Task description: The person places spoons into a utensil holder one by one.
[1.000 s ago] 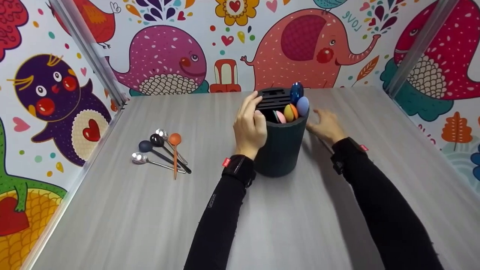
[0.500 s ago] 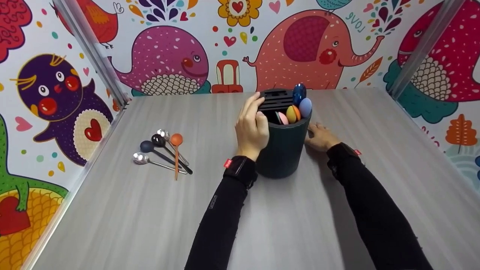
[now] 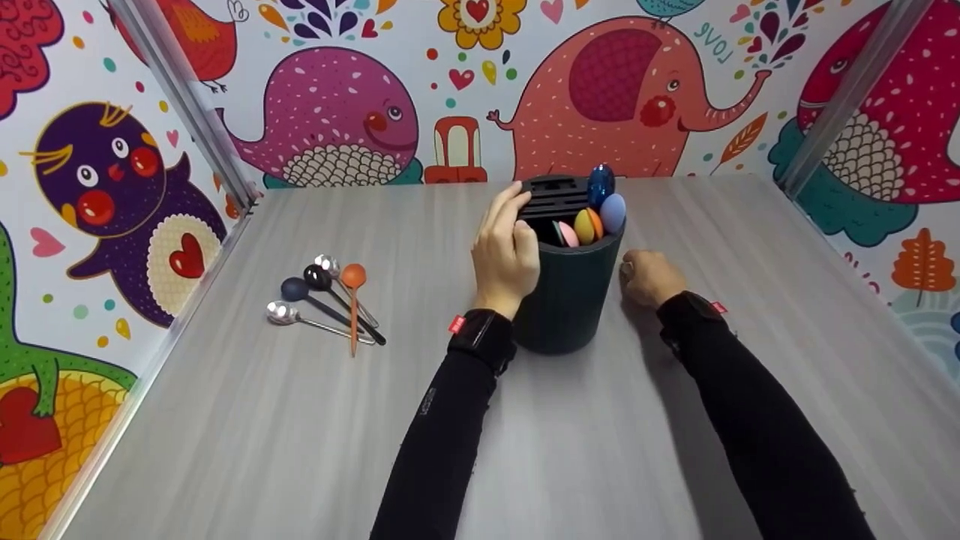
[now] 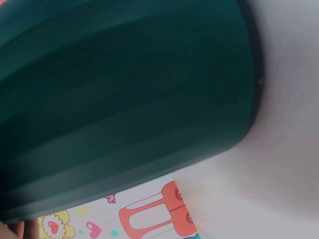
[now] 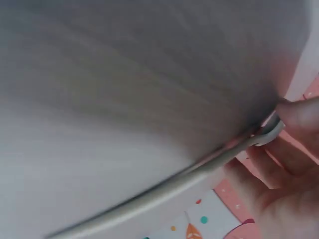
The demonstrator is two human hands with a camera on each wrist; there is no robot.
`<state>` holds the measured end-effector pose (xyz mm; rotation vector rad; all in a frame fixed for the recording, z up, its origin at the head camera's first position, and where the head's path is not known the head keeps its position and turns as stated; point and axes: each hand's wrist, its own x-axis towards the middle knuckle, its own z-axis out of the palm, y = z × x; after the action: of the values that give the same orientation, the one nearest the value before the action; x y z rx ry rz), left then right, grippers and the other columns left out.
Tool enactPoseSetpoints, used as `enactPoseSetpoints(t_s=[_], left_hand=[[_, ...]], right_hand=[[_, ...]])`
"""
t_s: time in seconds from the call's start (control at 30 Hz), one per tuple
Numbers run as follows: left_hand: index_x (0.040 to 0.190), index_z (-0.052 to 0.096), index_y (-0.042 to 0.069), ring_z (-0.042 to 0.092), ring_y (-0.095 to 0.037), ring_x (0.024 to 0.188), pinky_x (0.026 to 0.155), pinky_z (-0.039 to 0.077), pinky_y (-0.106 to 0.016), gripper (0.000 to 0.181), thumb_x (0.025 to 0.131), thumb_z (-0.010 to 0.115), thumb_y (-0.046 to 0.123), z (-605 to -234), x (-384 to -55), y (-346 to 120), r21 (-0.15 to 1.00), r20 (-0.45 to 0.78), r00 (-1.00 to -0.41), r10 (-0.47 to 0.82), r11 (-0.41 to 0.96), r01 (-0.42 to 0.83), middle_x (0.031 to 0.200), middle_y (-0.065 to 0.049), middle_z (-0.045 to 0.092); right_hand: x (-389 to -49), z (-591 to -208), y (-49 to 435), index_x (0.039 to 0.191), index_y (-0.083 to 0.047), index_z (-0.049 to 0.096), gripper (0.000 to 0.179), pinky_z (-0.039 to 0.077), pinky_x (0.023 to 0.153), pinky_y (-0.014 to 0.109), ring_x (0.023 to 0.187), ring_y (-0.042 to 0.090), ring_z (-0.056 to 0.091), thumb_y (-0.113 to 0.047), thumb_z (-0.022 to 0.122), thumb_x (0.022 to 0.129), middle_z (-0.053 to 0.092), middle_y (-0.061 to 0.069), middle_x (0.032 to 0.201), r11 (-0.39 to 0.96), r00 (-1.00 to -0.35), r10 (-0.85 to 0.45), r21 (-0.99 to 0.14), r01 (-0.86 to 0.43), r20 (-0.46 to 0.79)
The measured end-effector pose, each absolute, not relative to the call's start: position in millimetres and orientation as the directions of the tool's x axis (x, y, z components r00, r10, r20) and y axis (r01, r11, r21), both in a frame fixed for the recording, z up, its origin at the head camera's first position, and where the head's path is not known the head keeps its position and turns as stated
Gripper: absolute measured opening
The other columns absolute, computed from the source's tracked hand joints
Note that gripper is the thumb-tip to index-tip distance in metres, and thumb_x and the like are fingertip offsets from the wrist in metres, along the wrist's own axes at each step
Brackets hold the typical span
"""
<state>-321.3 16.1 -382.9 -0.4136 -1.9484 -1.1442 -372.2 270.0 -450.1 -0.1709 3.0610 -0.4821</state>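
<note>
My left hand (image 3: 504,259) rests against the left side of a dark green utensil holder (image 3: 564,300) with a black slotted insert, fingers up along its rim. The holder stands upright; its ribbed wall (image 4: 134,99) fills the left wrist view. Out of its top stick a shiny blue spoon (image 3: 601,186), a lavender spoon (image 3: 613,213), and yellow, orange and pink ones. Just right of the holder, low over the table, my right hand (image 3: 651,277) is curled. In the right wrist view its thumb and fingers pinch the curved end of a long thin pale utensil (image 5: 164,191); its kind cannot be made out.
On the left of the grey table (image 3: 247,420) several spoons lie fanned out: an orange one (image 3: 353,276), a black one (image 3: 317,277), a dark blue one (image 3: 295,289) and silver ones (image 3: 283,312). Cartoon-printed walls (image 3: 465,90) enclose the back and sides.
My right hand has come down slightly beside the holder, and its spread fingers have curled in. The left hand and the holder have kept their place.
</note>
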Motion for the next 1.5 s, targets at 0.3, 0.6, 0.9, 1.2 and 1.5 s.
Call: enactPoseSetpoints(t_s=[0.3,0.6,0.9,1.2,1.5], left_hand=[[0.116,0.066,0.006,0.055,-0.016,0.124,0.099,0.047,-0.033,0.052,0.087,0.028,0.026,-382.5,-322.2,18.1,0.568,0.783,-0.611,-0.111,0.528,0.632,0.131,-0.005,0.06],[0.117,0.065,0.006,0.055,-0.016,0.124,0.099,0.047,-0.033,0.052,0.087,0.028,0.026,-385.4,-320.4,16.7,0.57,0.779,-0.617,-0.109,0.534,0.625,0.132,-0.006,0.06],[0.117,0.065,0.006,0.055,-0.016,0.124,0.1,0.047,-0.032,0.051,0.086,0.029,0.024,-384.7,-319.9,16.9,0.568,0.779,-0.619,-0.1,0.531,0.629,0.132,-0.006,0.059],[0.117,0.065,0.006,0.055,-0.016,0.124,0.101,0.046,-0.032,0.052,0.086,0.028,0.025,-384.1,-321.0,16.1,0.566,0.779,-0.62,-0.099,0.537,0.626,0.132,-0.006,0.059],[0.118,0.065,0.006,0.055,-0.017,0.124,0.103,0.045,-0.032,0.051,0.086,0.029,0.024,-383.0,-321.1,14.8,0.564,0.781,-0.616,-0.102,0.537,0.627,0.132,-0.006,0.059]], right_hand=[[-364.9,-439.6,258.1,0.115,-0.002,0.064,0.039,0.046,0.087,0.051,0.1,0.035,0.055,-0.019,0.057,0.081,0.058,0.023,0.113,0.918,-0.993,-0.11,-0.389,-0.083,-0.049],[-352.5,-438.9,261.4,0.1,0.001,0.066,0.029,0.045,0.075,0.035,0.089,0.029,0.057,-0.015,0.048,0.084,0.066,0.017,0.098,0.791,-0.998,-0.048,-0.608,-0.065,0.044],[-335.6,-418.0,244.5,0.084,-0.001,0.063,0.026,0.049,0.064,0.023,0.077,0.024,0.061,-0.022,0.049,0.087,0.065,0.014,0.085,0.618,-0.997,0.022,-0.785,-0.04,0.067],[-314.5,-383.5,238.9,0.06,-0.007,0.056,0.034,0.041,0.048,0.024,0.049,0.012,0.051,-0.022,0.059,0.09,0.055,-0.003,0.055,0.275,-0.976,0.074,-0.945,-0.177,0.204],[-291.1,-316.3,233.7,0.047,-0.001,0.044,0.048,0.021,0.038,0.031,0.038,0.022,0.029,-0.013,0.061,0.09,0.038,0.005,0.043,-0.13,-0.849,0.062,-0.839,-0.529,0.525]])
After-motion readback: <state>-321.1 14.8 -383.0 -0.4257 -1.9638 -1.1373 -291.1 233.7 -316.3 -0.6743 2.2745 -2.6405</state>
